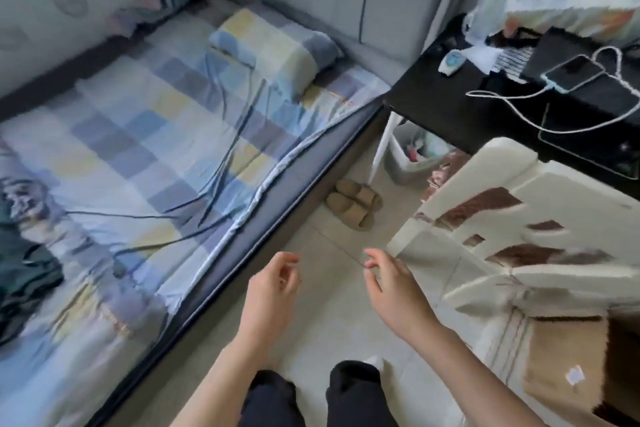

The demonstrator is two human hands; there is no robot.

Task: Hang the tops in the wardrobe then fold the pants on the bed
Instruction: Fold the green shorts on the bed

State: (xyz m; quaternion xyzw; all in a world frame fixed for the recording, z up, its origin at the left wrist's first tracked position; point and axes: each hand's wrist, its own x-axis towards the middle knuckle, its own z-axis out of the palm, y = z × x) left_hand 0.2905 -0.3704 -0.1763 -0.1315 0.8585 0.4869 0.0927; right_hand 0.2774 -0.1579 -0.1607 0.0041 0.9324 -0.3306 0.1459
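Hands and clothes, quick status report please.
Left hand and right hand empty, loosely curled, over the floor. Dark clothes heaped on the bed, untouched. Hangers also on the bed. Chair close on the right.

Soft daylight, motion blur, warped edges

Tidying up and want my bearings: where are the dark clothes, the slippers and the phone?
dark clothes (24,274), head view, middle of the heap on the bed
slippers (353,203), head view, between the pair
phone (573,73), head view, screen centre
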